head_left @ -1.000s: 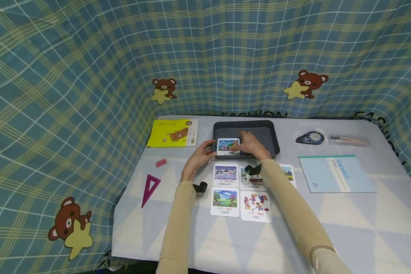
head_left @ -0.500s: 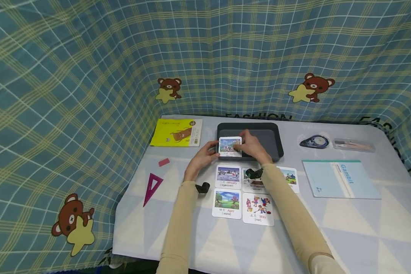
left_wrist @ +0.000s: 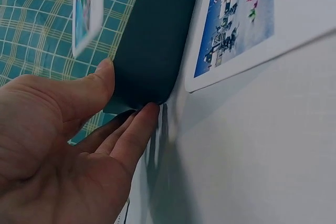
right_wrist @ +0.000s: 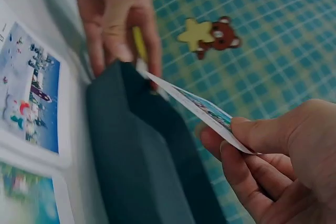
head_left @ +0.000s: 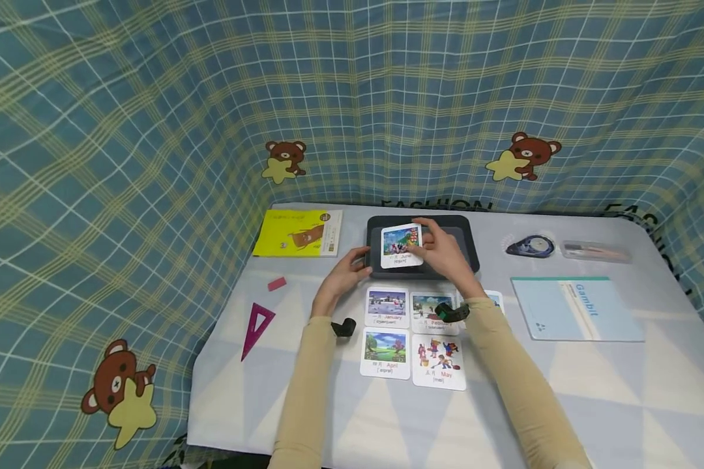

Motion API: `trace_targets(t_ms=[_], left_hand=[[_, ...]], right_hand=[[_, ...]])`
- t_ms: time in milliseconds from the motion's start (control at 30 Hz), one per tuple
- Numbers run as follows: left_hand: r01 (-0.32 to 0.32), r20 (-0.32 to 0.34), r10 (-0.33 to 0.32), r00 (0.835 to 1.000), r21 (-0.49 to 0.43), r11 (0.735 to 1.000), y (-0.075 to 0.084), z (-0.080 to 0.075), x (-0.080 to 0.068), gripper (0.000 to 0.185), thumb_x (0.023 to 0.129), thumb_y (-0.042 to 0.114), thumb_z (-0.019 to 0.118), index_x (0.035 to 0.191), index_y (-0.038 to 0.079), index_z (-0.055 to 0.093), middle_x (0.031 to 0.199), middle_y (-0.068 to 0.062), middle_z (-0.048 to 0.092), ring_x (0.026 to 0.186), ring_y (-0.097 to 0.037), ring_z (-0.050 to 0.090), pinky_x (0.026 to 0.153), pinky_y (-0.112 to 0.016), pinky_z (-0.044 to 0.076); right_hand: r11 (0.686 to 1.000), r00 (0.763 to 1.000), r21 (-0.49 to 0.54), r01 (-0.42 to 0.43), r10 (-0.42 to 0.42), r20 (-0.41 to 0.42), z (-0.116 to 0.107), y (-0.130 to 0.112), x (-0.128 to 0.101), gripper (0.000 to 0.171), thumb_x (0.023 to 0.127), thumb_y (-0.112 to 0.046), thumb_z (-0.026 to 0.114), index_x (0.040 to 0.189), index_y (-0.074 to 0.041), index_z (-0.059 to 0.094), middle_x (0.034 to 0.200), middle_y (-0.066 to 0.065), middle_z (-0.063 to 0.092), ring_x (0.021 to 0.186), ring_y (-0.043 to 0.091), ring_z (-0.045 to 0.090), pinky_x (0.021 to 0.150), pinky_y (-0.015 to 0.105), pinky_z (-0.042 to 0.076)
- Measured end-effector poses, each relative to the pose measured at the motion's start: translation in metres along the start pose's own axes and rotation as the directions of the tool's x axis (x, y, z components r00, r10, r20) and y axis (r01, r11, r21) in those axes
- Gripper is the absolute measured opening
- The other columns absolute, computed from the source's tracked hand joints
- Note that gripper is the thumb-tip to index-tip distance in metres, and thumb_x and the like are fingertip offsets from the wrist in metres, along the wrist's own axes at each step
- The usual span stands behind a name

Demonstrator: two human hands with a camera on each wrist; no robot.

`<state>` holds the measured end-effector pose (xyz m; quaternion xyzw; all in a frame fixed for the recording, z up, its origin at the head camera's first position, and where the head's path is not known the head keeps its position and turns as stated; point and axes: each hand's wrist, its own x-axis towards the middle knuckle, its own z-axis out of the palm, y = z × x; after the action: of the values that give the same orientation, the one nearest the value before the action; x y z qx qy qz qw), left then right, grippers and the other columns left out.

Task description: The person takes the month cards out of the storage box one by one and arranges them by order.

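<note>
My right hand [head_left: 444,255] pinches a picture flashcard [head_left: 400,245] labelled June between thumb and fingers. The card is raised over the left part of a dark grey tray [head_left: 474,253], tilted, and looks thin and edge-on in the right wrist view. My left hand [head_left: 343,277] rests its fingertips and thumb against the tray's near left corner, fingers fairly straight. On the cloth in front of the tray lie the January card [head_left: 387,306], the February card [head_left: 427,306], the April card [head_left: 385,352] and the May card [head_left: 439,362]. Another card [head_left: 495,298] is partly hidden by my right arm.
A yellow booklet [head_left: 296,233] lies at the back left, with a pink eraser [head_left: 277,284] and a purple set square [head_left: 257,329] nearer. On the right are a correction tape [head_left: 530,245], a clear case [head_left: 595,251] and a light blue notebook [head_left: 577,309]. A checked curtain [head_left: 352,111] surrounds the table.
My right hand has lifted the June card from the tray's near left corner and moved it slightly right, tilting it. My left hand stays at the tray's corner.
</note>
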<state>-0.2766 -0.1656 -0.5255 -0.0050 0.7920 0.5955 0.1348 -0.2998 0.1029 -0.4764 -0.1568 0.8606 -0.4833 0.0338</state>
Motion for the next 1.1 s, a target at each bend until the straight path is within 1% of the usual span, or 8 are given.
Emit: trace_targets(t_ms=[33, 133, 333, 533, 700, 867, 967, 1100], left_hand=[[0.000, -0.006, 0.000, 1.000, 0.002, 1.000, 0.000, 0.001, -0.001, 0.060, 0.098, 0.011, 0.068, 0.152, 0.027, 0.047, 0.162, -0.004, 0.036, 0.145, -0.031, 0.040, 0.115, -0.043, 0.038], [-0.009, -0.011, 0.009, 1.000, 0.005, 1.000, 0.001, 0.004, -0.002, 0.059, 0.098, 0.011, 0.068, 0.151, 0.028, 0.048, 0.161, -0.003, 0.037, 0.145, -0.031, 0.040, 0.115, -0.044, 0.038], [-0.029, 0.037, 0.030, 0.999, -0.006, 1.000, 0.002, 0.010, -0.001, 0.060, 0.099, 0.012, 0.067, 0.153, 0.026, 0.045, 0.163, -0.005, 0.034, 0.147, -0.032, 0.036, 0.116, -0.046, 0.037], [-0.049, 0.043, 0.050, 0.998, -0.012, 0.999, -0.004, 0.014, -0.004, 0.059, 0.100, 0.008, 0.065, 0.154, 0.022, 0.044, 0.163, -0.008, 0.033, 0.146, -0.034, 0.037, 0.116, -0.045, 0.037], [-0.072, 0.035, 0.073, 0.997, -0.021, 0.997, -0.006, 0.015, -0.002, 0.058, 0.101, 0.007, 0.064, 0.153, 0.021, 0.043, 0.163, -0.009, 0.032, 0.146, -0.035, 0.037, 0.116, -0.045, 0.037], [-0.095, 0.087, 0.100, 0.991, -0.057, 0.994, -0.004, 0.012, 0.002, 0.060, 0.102, 0.008, 0.062, 0.156, 0.021, 0.039, 0.165, -0.008, 0.028, 0.149, -0.033, 0.032, 0.117, -0.046, 0.035], [-0.098, 0.077, 0.102, 0.992, -0.046, 0.994, -0.005, 0.007, 0.002, 0.060, 0.102, 0.008, 0.062, 0.156, 0.020, 0.039, 0.164, -0.010, 0.029, 0.148, -0.034, 0.033, 0.117, -0.047, 0.035], [-0.100, 0.060, 0.101, 0.993, -0.024, 0.995, -0.005, 0.005, 0.003, 0.060, 0.102, 0.008, 0.062, 0.156, 0.019, 0.039, 0.163, -0.013, 0.029, 0.147, -0.039, 0.033, 0.117, -0.050, 0.035]], right_hand=[[1.000, 1.000, 0.007, 0.001, -0.001, -0.011, -0.007, 0.001, -0.008, 0.067, 0.097, -0.032, 0.072, 0.155, -0.023, 0.039, 0.063, 0.001, 0.033, 0.052, 0.018, 0.029, 0.054, 0.037, 0.030], [1.000, 0.999, 0.012, -0.009, 0.009, -0.050, -0.028, 0.004, -0.034, 0.066, 0.098, -0.033, 0.070, 0.155, -0.022, 0.040, 0.062, -0.002, 0.030, 0.050, 0.017, 0.024, 0.052, 0.037, 0.028], [0.995, 0.993, -0.034, -0.095, 0.092, -0.073, -0.059, 0.016, -0.100, 0.067, 0.099, -0.039, 0.068, 0.156, -0.027, 0.038, 0.060, 0.000, 0.041, 0.049, 0.015, 0.027, 0.049, 0.036, 0.031], [0.981, 0.987, -0.121, -0.154, 0.148, -0.060, -0.066, 0.023, -0.171, 0.068, 0.097, -0.038, 0.071, 0.155, -0.021, 0.040, 0.065, 0.001, 0.054, 0.052, 0.013, 0.040, 0.049, 0.031, 0.033], [0.954, 0.964, -0.140, -0.264, 0.260, -0.049, -0.068, 0.039, -0.218, 0.068, 0.094, -0.035, 0.074, 0.152, -0.018, 0.043, 0.067, -0.001, 0.056, 0.055, 0.012, 0.043, 0.050, 0.026, 0.033], [0.931, 0.939, -0.129, -0.342, 0.335, -0.076, -0.070, 0.053, -0.242, 0.066, 0.093, -0.028, 0.077, 0.150, -0.019, 0.045, 0.066, 0.000, 0.053, 0.055, 0.012, 0.043, 0.051, 0.025, 0.033], [0.930, 0.939, -0.132, -0.344, 0.337, -0.073, -0.067, 0.056, -0.244, 0.064, 0.093, -0.025, 0.076, 0.149, -0.017, 0.045, 0.066, 0.000, 0.051, 0.055, 0.013, 0.043, 0.051, 0.025, 0.032], [0.921, 0.941, -0.197, -0.337, 0.327, -0.082, -0.063, 0.058, -0.243, 0.062, 0.094, -0.021, 0.075, 0.148, -0.012, 0.044, 0.065, -0.001, 0.047, 0.054, 0.013, 0.040, 0.048, 0.024, 0.030]])
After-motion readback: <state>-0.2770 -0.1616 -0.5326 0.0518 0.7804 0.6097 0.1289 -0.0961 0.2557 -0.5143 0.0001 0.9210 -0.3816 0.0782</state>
